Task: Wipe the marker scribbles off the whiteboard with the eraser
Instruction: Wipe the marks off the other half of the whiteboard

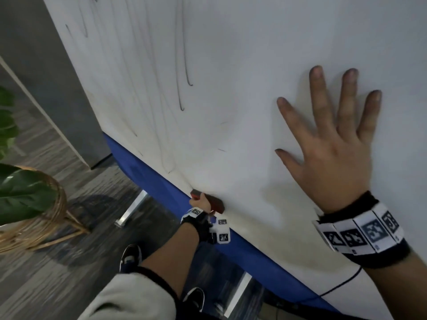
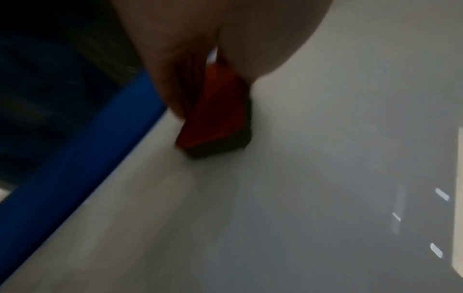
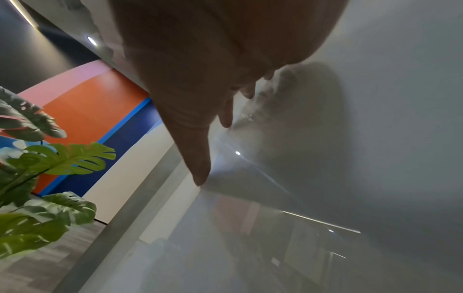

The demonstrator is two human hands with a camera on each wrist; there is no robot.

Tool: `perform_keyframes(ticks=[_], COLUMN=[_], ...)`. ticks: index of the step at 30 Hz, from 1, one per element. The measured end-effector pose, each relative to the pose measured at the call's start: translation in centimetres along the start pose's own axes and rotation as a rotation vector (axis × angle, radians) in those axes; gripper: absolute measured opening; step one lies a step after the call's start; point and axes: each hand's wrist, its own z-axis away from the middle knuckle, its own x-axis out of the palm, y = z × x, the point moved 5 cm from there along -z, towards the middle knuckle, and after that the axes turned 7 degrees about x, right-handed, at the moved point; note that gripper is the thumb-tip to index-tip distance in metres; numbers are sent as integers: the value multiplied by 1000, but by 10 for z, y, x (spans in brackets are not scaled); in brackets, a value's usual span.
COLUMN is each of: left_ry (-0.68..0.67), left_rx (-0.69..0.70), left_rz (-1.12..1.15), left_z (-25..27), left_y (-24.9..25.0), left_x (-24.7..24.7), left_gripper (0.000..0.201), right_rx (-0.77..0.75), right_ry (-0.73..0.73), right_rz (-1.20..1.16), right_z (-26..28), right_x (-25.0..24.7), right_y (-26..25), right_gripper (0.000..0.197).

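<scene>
A person stood at a whiteboard (image 1: 231, 54) with a blue lower edge (image 1: 147, 172). The left hand (image 1: 201, 202) was curled around one red eraser (image 1: 216, 204), clamping it by its red back with the dark felt face against the board, low down just above the blue edge. The right hand (image 1: 332, 144) lay flat on the board to the right, fingers straight and spread, holding nothing.

The eraser looked small, light and stiff in the body, with a softer felt pad; gripping the long sides of the red back probably keeps the felt flat. The glossy board looked slippery, so firm pressure likely helps.

Counted: one eraser, one whiteboard, two hands. Several dark scribbles (image 1: 186, 65) remained, mostly long strokes up and to the left of the eraser, with fainter smears; an exact count was unclear. One plant (image 1: 20, 192) in a wicker basket stood at far left.
</scene>
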Motion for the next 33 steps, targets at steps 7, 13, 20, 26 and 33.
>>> perform_keyframes(ticks=[7,13,20,26,33], left_ry=[188,216,264,46,250], left_rx=[243,282,180,954,589], left_rz=[3,68,15,122,77], left_z=[5,-42,4,108,74], left_y=[30,49,61,156,147], left_x=[4,-17,-7,16,-9], left_gripper=[54,55,55,59,59], right_rx=[-10,-2,-3,7,-14], right_ry=[-15,-14,7,38,58], right_rz=[33,35,44,22,-46], right_z=[1,1,2,1,3], right_x=[2,4,7,9,5], right_y=[-1,-5,-5,-7,-6], right_gripper=[98,99,97,95,88])
